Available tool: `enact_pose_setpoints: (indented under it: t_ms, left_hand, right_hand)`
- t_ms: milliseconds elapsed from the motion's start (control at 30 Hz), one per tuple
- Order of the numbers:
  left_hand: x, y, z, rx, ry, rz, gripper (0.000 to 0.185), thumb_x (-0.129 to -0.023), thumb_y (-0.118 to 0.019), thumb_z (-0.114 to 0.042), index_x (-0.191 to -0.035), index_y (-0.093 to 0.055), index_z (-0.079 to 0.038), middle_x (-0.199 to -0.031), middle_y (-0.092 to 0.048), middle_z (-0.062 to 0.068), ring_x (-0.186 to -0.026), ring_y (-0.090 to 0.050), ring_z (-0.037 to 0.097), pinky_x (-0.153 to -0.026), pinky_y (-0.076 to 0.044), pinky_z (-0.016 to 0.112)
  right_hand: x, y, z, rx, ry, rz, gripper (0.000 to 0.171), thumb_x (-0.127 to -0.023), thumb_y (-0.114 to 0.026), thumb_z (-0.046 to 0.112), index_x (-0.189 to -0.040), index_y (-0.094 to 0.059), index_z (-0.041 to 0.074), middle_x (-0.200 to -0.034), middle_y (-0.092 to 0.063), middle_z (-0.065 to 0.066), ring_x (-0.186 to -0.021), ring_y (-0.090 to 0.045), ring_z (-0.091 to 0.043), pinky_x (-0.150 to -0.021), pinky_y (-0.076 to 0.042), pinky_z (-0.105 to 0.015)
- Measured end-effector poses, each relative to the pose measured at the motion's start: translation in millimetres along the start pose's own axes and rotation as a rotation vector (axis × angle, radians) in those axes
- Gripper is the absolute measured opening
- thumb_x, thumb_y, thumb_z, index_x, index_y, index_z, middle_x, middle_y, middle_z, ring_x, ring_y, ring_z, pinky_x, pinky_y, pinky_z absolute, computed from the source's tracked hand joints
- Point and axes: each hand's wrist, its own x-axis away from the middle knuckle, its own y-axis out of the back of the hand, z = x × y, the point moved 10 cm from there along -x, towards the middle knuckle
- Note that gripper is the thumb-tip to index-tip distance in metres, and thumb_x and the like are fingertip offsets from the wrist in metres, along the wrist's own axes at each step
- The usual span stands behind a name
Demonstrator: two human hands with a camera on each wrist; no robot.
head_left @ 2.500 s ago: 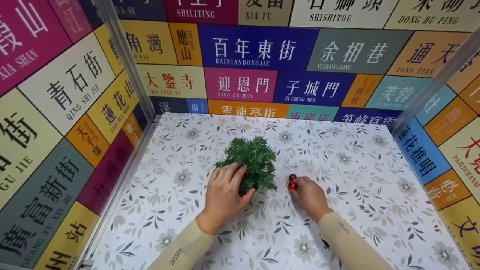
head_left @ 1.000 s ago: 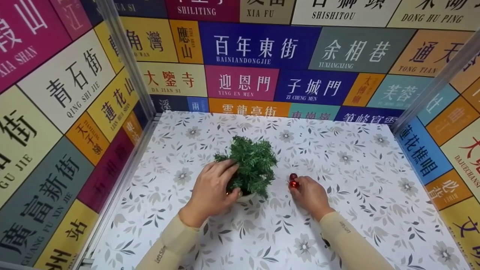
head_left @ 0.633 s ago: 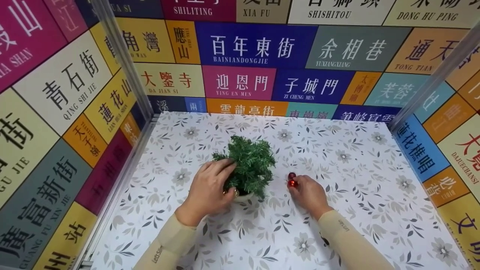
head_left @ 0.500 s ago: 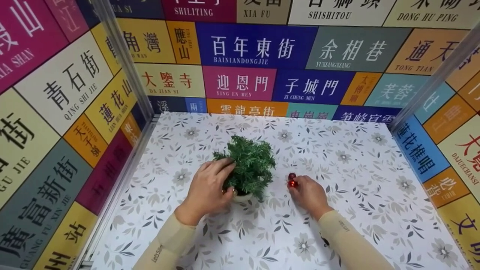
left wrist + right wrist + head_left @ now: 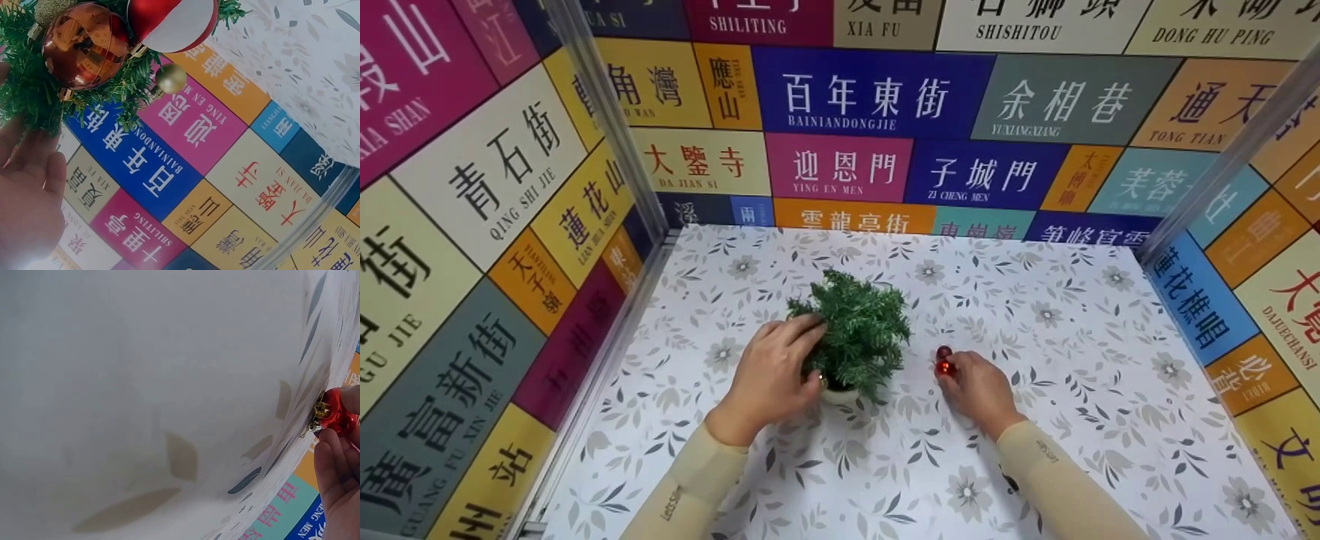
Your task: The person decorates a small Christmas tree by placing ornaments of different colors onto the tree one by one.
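A small green artificial tree (image 5: 859, 330) in a white pot (image 5: 840, 394) stands mid-table. My left hand (image 5: 799, 356) grips it from the left, fingers in the branches and thumb by the pot. The left wrist view shows its branches (image 5: 34, 90) carrying a copper ball (image 5: 84, 45), a red-and-white ball (image 5: 171, 22) and a small gold ball (image 5: 170, 79). To the tree's right, my right hand (image 5: 954, 375) pinches a red ornament (image 5: 944, 367) against the table, with a darker red ball (image 5: 943, 351) just beyond it. In the right wrist view the fingers (image 5: 337, 461) hold that red ornament (image 5: 336, 410).
The table (image 5: 1035, 450) has a grey-and-white floral cover. Walls covered in coloured street-name signs enclose it at the left (image 5: 472, 225), back (image 5: 885, 112) and right (image 5: 1260, 262), with metal corner posts (image 5: 607, 127).
My left hand and forearm have shifted a little to the left on the tree, and the white pot now shows below the branches. The right hand has stayed put with the red ornament.
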Motion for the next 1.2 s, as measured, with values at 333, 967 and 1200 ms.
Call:
enact_pose_setpoints:
  t_ms: [333, 967, 1200]
  left_hand:
    - [-0.7, -1.2, 1.8, 0.004, 0.007, 0.025, 0.064, -0.074, -0.072, -0.020, -0.136, -0.060, -0.005, -0.141, -0.055, 0.011, -0.124, -0.055, 0.026, -0.103, -0.040, 0.043]
    - [-1.5, 0.6, 0.6, -0.013, 0.000, 0.031, 0.064, -0.075, -0.072, -0.020, -0.136, -0.060, -0.004, -0.139, -0.057, 0.012, -0.122, -0.056, 0.026, -0.102, -0.041, 0.043]
    - [-1.3, 1.8, -0.4, -0.017, -0.003, 0.033, 0.063, -0.076, -0.074, -0.023, -0.135, -0.061, -0.003, -0.139, -0.057, 0.013, -0.122, -0.056, 0.027, -0.103, -0.041, 0.044]
  right_hand:
    - [-1.3, 0.7, -0.3, 0.001, -0.014, 0.009, 0.034, -0.088, -0.077, 0.028, -0.114, -0.066, 0.010, -0.103, -0.065, -0.006, -0.093, -0.065, -0.029, -0.083, -0.053, -0.047]
    - [-1.7, 2.8, 1.5, -0.004, -0.015, 0.005, 0.034, -0.088, -0.078, 0.028, -0.114, -0.066, 0.010, -0.103, -0.065, -0.005, -0.093, -0.065, -0.030, -0.083, -0.053, -0.048]
    - [-1.5, 1.8, 3.9, -0.019, -0.018, 0.013, 0.039, -0.087, -0.078, 0.030, -0.119, -0.066, 0.011, -0.109, -0.065, -0.005, -0.099, -0.065, -0.030, -0.087, -0.052, -0.048]
